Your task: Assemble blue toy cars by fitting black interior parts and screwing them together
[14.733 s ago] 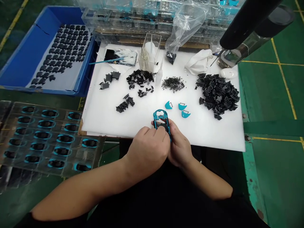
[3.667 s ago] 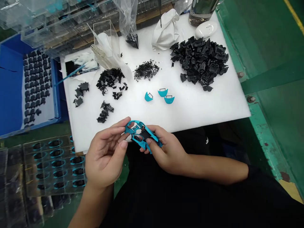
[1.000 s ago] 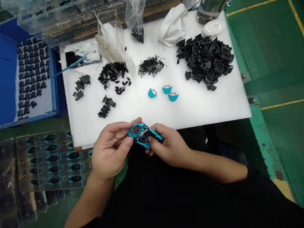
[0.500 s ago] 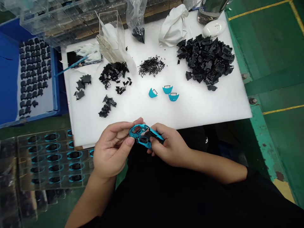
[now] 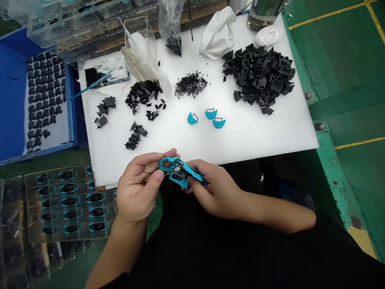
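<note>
The left hand (image 5: 135, 188) is half open, palm turned up toward the camera, its thumb and fingertips nipping the rounded end of a blue frame (image 5: 192, 171). The right hand (image 5: 216, 188) is closed more firmly round the other end, thumb pressed on top. The frame lies tilted between the two hands, and it crosses the line of the near edge of the white board (image 5: 255, 136) as seen from above; its height over that edge cannot be told.

Beyond the fingertips, a white stretch of board runs out to three small blue pieces (image 5: 211, 115) — two touching or nearly so, one a little apart to the left. The same white surface continues rightward to the board's right edge. Left of it, small black clips (image 5: 135, 137) lie near the left hand, with a heap of flat black bits (image 5: 142, 94) behind them.

Farther out come a scatter of tiny black pins (image 5: 191, 85) and a big pile of black shells (image 5: 261, 78), near the right edge. Past the left edge — lower down — sits a clear tray (image 5: 61, 214) of blue-rimmed parts.
</note>
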`<action>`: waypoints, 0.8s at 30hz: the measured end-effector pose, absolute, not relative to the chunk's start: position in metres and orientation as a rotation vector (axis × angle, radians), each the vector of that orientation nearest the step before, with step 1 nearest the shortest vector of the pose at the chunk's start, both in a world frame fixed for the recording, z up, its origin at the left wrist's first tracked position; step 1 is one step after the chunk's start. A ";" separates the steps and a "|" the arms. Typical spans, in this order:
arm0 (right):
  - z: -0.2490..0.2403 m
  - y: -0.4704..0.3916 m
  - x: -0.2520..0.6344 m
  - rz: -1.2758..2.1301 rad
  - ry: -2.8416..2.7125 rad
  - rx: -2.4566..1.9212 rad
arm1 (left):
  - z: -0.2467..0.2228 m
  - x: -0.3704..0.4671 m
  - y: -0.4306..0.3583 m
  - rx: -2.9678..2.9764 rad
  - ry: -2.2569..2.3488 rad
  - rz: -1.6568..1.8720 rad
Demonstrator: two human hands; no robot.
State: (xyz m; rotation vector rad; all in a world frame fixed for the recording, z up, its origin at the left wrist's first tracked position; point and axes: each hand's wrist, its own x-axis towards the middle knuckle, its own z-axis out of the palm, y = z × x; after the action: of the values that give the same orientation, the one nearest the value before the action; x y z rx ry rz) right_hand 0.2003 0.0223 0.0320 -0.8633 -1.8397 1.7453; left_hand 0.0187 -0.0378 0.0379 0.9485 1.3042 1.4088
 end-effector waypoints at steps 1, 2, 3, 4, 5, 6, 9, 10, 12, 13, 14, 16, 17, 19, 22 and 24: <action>0.032 0.022 0.201 1.768 -1.823 -0.859 | 0.038 0.019 -0.038 0.947 1.305 1.411; 0.031 0.022 0.201 1.806 -1.796 -0.856 | 0.038 0.019 -0.038 0.951 1.309 1.415; 0.031 0.022 0.201 1.860 -1.754 -0.853 | 0.037 0.019 -0.039 0.959 1.314 1.422; 0.031 0.023 0.201 1.930 -1.695 -0.853 | 0.037 0.019 -0.039 0.971 1.320 1.429; 0.031 0.023 0.201 2.018 -1.618 -0.858 | 0.037 0.019 -0.039 0.985 1.325 1.435; 0.030 0.024 0.200 2.119 -1.526 -0.865 | 0.037 0.019 -0.039 0.996 1.323 1.437; 0.029 0.026 0.198 2.413 -1.233 -0.863 | 0.037 0.018 -0.038 0.994 1.268 1.408; 0.027 0.027 0.197 2.488 -1.144 -0.845 | 0.037 0.018 -0.037 0.987 1.242 1.397; 0.025 0.027 0.195 2.575 -0.999 -0.798 | 0.038 0.017 -0.035 0.973 1.201 1.384; 0.024 0.027 0.194 2.592 -0.948 -0.778 | 0.038 0.017 -0.034 0.971 1.190 1.384; 0.023 0.027 0.194 2.597 -0.913 -0.760 | 0.038 0.017 -0.033 0.970 1.184 1.385; 0.021 0.027 0.194 2.590 -0.893 -0.731 | 0.037 0.017 -0.032 0.967 1.175 1.382; 0.021 0.027 0.194 2.585 -0.898 -0.721 | 0.037 0.016 -0.032 0.965 1.172 1.380; 0.021 0.027 0.194 2.574 -0.910 -0.711 | 0.036 0.016 -0.032 0.962 1.165 1.377; 0.021 0.027 0.194 2.565 -0.913 -0.713 | 0.035 0.016 -0.031 0.971 1.157 1.384; 0.022 0.028 0.192 2.568 -0.908 -0.734 | 0.034 0.016 -0.031 0.976 1.154 1.389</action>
State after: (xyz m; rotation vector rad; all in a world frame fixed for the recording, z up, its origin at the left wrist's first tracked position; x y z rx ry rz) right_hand 0.1922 0.0276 0.0218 -0.7345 -0.9082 2.5678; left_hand 0.0160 -0.0313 0.0341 0.9762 1.1537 1.3888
